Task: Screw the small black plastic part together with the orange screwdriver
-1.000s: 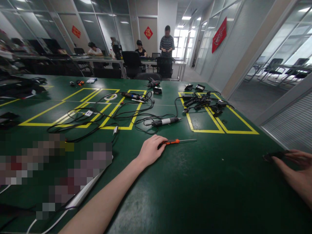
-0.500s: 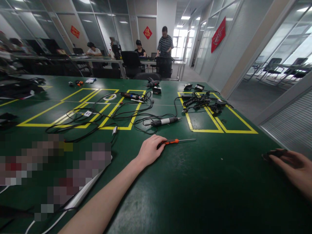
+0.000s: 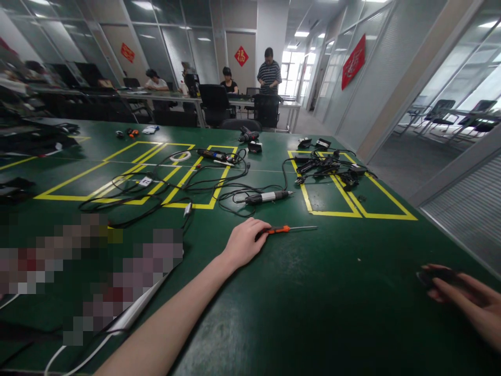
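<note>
Head view: the left hand [image 3: 248, 240] rests at the middle of the green table [image 3: 305, 303], palm down, fingers curled closed around the rear of a screwdriver [image 3: 278, 230]. The screwdriver lies near the table surface; its orange handle section projects from the grip and its slim metal shaft points to the right. The right hand [image 3: 475, 308] is located at the right edge, well apart from the left, with thumb and fingers closed about a dark object [image 3: 444, 274] (motion blur prevents identification from where I stand). Whether that object touches the table, I cannot tell. Just beyond the left hand lies a grey-and-black pen-shaped power tool [image 3: 270, 197], tip to the right, with black cables [image 3: 238, 194] looped at its rear. To the right of this tool, a tangle of black parts and leads [image 3: 324, 164] occupies a zone marked in yellow tape [image 3: 336, 214]. Left of centre, further taped rectangles carry a white ring [image 3: 180, 156], a numbered tag [image 3: 145, 181] and a second corded tool [image 3: 213, 154]. A drill-shaped tool [image 3: 248, 137] sits near the far edge, with a small black box [image 3: 254, 148] just beside it. Behind the table, a person in a striped shirt [image 3: 269, 73] stands at another bench.
</note>
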Demonstrator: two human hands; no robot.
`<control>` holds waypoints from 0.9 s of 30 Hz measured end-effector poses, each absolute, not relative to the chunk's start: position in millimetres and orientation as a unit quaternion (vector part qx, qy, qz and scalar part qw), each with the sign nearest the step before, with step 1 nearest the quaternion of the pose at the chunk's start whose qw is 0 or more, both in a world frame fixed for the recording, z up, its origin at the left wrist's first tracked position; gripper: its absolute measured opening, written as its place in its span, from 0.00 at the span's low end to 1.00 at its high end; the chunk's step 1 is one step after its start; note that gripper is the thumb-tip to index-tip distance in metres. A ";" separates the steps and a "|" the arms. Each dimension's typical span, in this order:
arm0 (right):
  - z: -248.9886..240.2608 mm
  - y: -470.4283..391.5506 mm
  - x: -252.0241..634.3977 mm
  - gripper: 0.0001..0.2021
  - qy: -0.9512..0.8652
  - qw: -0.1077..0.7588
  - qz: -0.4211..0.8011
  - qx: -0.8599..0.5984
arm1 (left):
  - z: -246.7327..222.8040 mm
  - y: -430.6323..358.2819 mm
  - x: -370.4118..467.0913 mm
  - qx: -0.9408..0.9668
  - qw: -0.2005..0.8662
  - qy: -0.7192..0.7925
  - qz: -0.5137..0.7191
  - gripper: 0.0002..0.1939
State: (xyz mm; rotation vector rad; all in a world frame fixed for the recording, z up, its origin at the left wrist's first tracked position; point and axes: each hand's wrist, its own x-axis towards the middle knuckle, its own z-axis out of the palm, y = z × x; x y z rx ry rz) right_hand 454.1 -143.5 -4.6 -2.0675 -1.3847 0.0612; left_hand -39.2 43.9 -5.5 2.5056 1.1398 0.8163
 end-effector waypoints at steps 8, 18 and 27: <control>23.0 -111.8 266.4 0.22 -0.552 0.332 0.469 -0.605 | -7.6 44.3 -39.4 0.857 0.159 0.391 0.295 0.11; 22.2 -49.2 192.4 0.19 -0.590 0.325 0.555 -0.488 | -9.7 46.1 -39.3 0.850 0.189 0.382 0.310 0.10; 18.4 -34.0 180.4 0.23 -0.603 0.309 0.562 -0.474 | -1.3 41.9 -31.1 0.747 0.365 0.425 0.359 0.11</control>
